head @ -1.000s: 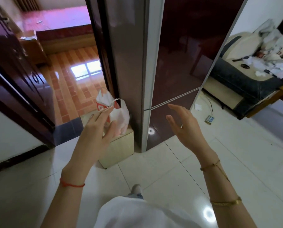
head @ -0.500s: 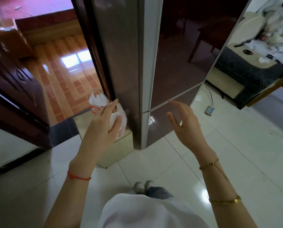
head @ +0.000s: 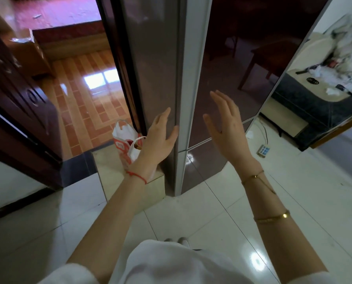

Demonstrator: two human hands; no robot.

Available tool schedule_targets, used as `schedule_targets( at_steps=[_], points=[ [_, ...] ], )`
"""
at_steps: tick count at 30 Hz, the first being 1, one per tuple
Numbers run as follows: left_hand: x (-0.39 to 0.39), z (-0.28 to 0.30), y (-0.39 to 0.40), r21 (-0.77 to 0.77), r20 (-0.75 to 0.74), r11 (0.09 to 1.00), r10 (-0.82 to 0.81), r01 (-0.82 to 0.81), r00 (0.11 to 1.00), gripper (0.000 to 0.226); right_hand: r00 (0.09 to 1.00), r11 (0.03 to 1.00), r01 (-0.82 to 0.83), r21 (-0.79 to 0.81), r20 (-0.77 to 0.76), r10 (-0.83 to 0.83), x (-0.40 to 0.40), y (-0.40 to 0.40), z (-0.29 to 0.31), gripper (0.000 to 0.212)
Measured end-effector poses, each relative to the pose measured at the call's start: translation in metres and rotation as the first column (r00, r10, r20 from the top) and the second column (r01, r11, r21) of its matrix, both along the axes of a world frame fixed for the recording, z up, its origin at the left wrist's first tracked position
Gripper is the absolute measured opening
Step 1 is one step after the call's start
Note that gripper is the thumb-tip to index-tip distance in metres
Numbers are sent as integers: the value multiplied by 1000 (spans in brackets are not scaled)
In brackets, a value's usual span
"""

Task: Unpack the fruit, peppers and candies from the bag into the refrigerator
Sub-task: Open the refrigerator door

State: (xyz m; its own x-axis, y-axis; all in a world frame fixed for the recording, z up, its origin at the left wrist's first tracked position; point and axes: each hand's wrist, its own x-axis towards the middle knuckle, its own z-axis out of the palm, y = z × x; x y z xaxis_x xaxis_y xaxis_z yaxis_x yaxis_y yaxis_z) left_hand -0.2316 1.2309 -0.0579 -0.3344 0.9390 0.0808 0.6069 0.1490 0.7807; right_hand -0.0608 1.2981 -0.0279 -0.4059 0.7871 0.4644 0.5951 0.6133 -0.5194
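While both arms reached forward, left hand (head: pixel 158 138) and right hand (head: pixel 226 126) stood raised before the closed refrigerator (head: pixel 228 64), fingers spread, holding nothing; bag (head: pixel 126 144) on a low step (head: pixel 109 171), just behind the left hand

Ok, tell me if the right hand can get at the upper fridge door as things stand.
Probably yes: the right hand is open, empty and raised before the upper fridge door, with nothing between them. The door is shut.

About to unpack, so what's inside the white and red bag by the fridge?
Through the open top of the bag, only a bit of something reddish shows. The left hand and bag walls cover the rest.
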Motion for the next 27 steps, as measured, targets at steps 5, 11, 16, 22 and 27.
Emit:
schedule_targets(
  at_steps=[5,11,16,22,27],
  points=[
    [0,-3,49,-45,19,999,30,-29,999,67,1000,999,-15,43,8,15,-24,31,1,60],
    [-2,-8,79,-45,112,998,-37,42,993,65,999,998,-38,43,9,38,-41,53,-1,64],
    [-4,-15,93,-37,34,999,6,-5,999,55,999,999,-35,40,3,35,-50,60,-1,66],
    [-13,-16,97,-43,-46,999,-18,16,999,48,998,998,-54,28,-8,55,-55,61,-3,68],
    [-12,-12,95,-62,-65,998,-32,28,997,50,999,998,-36,57,6,36,-57,56,-10,69]
  ],
)
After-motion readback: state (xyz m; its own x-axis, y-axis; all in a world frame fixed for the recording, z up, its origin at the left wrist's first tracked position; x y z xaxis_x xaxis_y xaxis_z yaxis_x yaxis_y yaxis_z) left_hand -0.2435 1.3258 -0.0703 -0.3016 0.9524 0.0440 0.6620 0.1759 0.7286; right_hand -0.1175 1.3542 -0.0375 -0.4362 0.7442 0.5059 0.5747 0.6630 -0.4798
